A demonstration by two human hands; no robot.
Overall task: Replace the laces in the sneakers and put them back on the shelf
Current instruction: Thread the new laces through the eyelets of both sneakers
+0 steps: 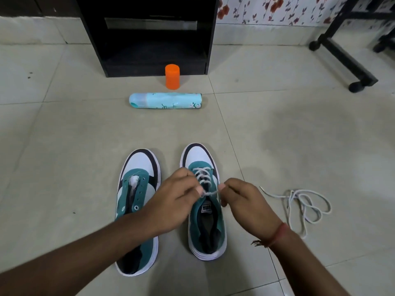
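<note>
Two teal and white sneakers stand side by side on the tiled floor, toes pointing away. The left sneaker (136, 201) has empty eyelets and no lace. The right sneaker (205, 223) carries a white lace (203, 176) crossed through its lower eyelets. My left hand (175, 199) and my right hand (243, 201) hover over its tongue, each pinching an end of that lace between thumb and fingers. A second loose white lace (303, 206) lies in loops on the floor to the right of the right sneaker.
A black shelf unit (147, 35) stands against the wall ahead. In front of it are an upright orange cap (172, 76) and a light blue spray can (165, 100) lying on its side. A black wheeled stand (342, 58) sits at the far right.
</note>
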